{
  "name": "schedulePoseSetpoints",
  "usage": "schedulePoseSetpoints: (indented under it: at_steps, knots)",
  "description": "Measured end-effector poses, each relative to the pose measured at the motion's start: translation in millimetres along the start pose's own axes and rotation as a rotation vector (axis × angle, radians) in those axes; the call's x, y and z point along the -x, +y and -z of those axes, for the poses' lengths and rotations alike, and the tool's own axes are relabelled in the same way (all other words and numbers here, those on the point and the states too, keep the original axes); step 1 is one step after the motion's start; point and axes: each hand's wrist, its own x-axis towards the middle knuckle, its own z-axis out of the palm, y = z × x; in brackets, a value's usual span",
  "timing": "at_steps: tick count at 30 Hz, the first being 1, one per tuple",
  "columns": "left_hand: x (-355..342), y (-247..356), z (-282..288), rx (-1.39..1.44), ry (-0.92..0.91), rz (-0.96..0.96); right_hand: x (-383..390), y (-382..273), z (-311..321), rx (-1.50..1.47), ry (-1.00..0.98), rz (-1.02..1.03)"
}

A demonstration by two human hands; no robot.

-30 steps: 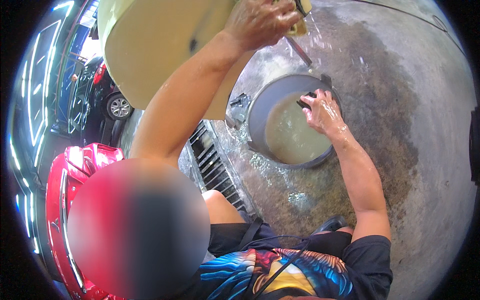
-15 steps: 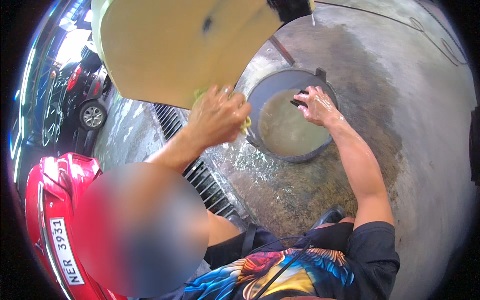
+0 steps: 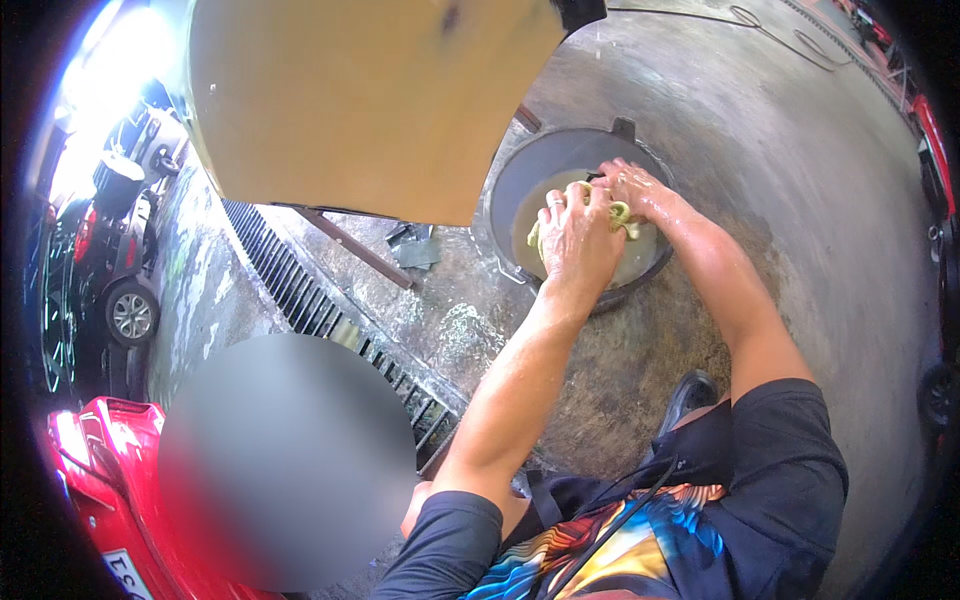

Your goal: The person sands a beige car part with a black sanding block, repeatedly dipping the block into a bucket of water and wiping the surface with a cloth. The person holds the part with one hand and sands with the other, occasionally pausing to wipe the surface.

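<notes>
My left hand (image 3: 575, 230) grips a wet yellow-green cloth (image 3: 618, 215) over a grey bucket (image 3: 518, 158) of cloudy water, its fingers curled into the folds. Just behind it, my right hand (image 3: 630, 188) is in the bucket's mouth, closed on a small black object (image 3: 595, 175), which the left hand and cloth mostly hide. A large beige body panel (image 3: 350, 110) with a dark smudge stands to the upper left of the bucket, over the floor.
A drain grate (image 3: 270, 260) runs diagonally at left. A rusty metal bar (image 3: 355, 250) and dark flat scraps (image 3: 412, 250) lie under the panel. A dark car (image 3: 90, 280) stands far left, a red car (image 3: 100, 450) lower left. A hose (image 3: 750, 18) lies on the floor behind.
My left hand has come down from high on the panel with the cloth to the bucket, beside my right hand. The view has shifted, showing more floor at right.
</notes>
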Motion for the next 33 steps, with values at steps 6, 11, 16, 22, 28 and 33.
schedulePoseSetpoints:
  at_steps: [6, 11, 16, 22, 28, 33]
  knots:
    - [28.7, -14.7, 1.9, 0.349, -0.263, 0.088, -1.9, -5.1, 2.6, 0.004, -0.058, -0.048]
    - [33.1, -18.8, 39.2, 0.496, -0.301, 0.052, -0.7, -6.6, 5.1, -0.011, -0.084, -0.046]
    - [28.6, -19.3, 66.5, 0.643, -0.141, 0.000, -0.4, -5.6, 3.9, 0.051, -0.058, -0.022]
    - [29.2, -18.0, 76.1, 0.727, -0.096, 0.011, 0.8, -7.0, 4.8, 0.061, -0.069, -0.009]
    - [27.2, -14.1, 91.6, 0.452, 0.069, -0.021, 5.8, -11.8, 8.9, 0.024, -0.045, 0.004]
    - [-15.6, -19.1, 98.4, -0.261, 0.101, -0.515, 10.2, -14.0, 8.9, -0.014, 0.083, 0.051]
